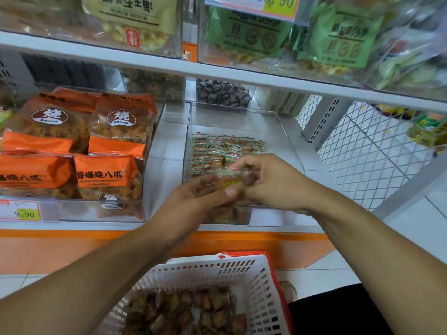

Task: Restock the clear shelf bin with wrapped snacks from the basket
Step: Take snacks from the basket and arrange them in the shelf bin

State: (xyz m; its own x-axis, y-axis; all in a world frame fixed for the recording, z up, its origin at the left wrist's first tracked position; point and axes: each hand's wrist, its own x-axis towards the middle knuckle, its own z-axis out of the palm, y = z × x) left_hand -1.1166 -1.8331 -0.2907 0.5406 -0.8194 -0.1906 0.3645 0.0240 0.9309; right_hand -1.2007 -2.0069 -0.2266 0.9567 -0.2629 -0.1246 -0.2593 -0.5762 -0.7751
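Both hands meet over the front edge of the clear bin [287,131], a little above the centre of the view. Between them is a small stack of wrapped snacks [229,181], brown and yellow under clear film. The left hand [205,194] comes in from 7 o'clock and grips the stack from below and the side, thumb laid across its near edge. The right hand [271,180] comes in from 4 o'clock and pinches the stack from above with curled fingers. The stack is blurred, so its count cannot be told.

Just beyond the hands, toward 12 o'clock, the bin holds a flat layer of the same sort of small wrapped pieces [217,151], packed in rows against its left and near sides; the far and right parts of its floor show bare plastic. More pieces show through the bin's front wall under the hands.

At 6 o'clock, below the forearms, stands a white basket [261,281] with a red rim, and in its bottom lies a heap of brown wrapped snacks [188,313].

At 9 o'clock a neighbouring bin holds orange bags [106,172] stacked in two rows, with a price tag [20,211] on its front. On the shelf above, at 12 to 1 o'clock, clear boxes hold green bags [338,37] and a pale bag [135,20]. Behind the clear bin sits a smaller box of dark wrapped sweets [222,93].
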